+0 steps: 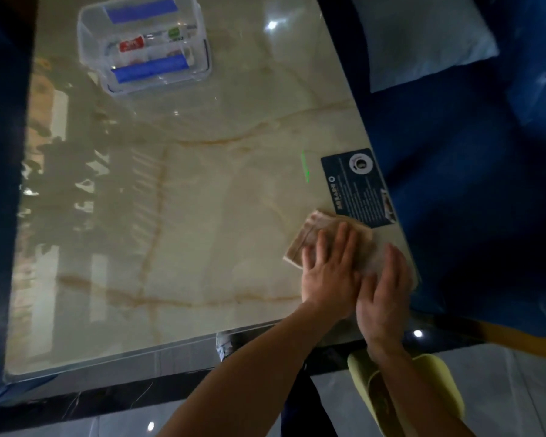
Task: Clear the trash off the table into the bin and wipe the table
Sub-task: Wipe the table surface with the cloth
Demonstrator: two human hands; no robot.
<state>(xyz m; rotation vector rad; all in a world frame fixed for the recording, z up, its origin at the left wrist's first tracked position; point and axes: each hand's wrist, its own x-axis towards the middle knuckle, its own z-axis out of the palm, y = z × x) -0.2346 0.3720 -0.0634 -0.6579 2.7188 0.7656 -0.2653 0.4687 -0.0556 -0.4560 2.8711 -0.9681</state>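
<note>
Glossy marble-look table [171,216] lies bare across frame centre and left, w/ its near edge running along the bottom. Upper left: clear plastic container [144,42] w/ blue-clipped lid. Lower right, near the table's right edge: left hand [330,272] & right hand [385,294], fingers flat, press a beige folded cloth [316,231]. Dark info card [358,187] lies just beyond. Yellow-green bin [429,395] sits below.

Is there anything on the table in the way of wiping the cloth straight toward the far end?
Yes. The dark blue card lies flat just beyond the cloth under both hands; the clear plastic box sits far left.
</note>
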